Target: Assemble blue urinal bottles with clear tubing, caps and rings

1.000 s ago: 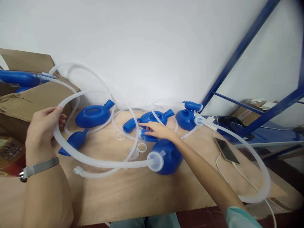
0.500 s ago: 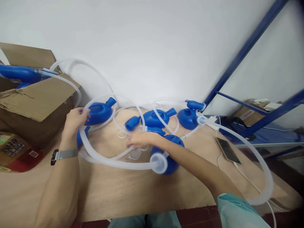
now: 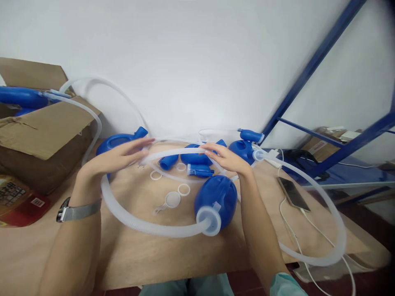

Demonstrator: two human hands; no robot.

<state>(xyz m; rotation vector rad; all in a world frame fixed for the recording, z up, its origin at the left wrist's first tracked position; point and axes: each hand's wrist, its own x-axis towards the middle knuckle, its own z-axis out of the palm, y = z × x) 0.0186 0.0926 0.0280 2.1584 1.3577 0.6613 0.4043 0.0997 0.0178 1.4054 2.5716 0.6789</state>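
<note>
Stretched toward the middle of the table, my left hand (image 3: 123, 155) has its fingers extended and apart beside a translucent hose (image 3: 173, 153). The fingers of my right hand (image 3: 226, 158) are closed round that hose from the right. A ribbed part of the hose loops down to the white cap of a blue plastic urinal bottle (image 3: 216, 195) close to me. Behind the hose lie another blue bottle (image 3: 196, 156), a blue funnel-shaped piece (image 3: 168, 162) and a blue fitting (image 3: 199, 170). A blue bottle (image 3: 115, 142) stands partly hidden behind my left hand.
White rings (image 3: 184, 189) and a round white cap (image 3: 173, 200) lie at mid-table. An open cardboard box (image 3: 46, 127) with blue bottles and a red-labelled jug (image 3: 23, 201) are at left. At right are another bottle (image 3: 240, 151), its looping hose, a phone (image 3: 293, 193) on a cable and a blue metal frame (image 3: 311, 74).
My right hand has moved up and right from the small parts to the hose. My left hand has left the rear bottle, its fingers now extended. The hose loop has been pulled lower.
</note>
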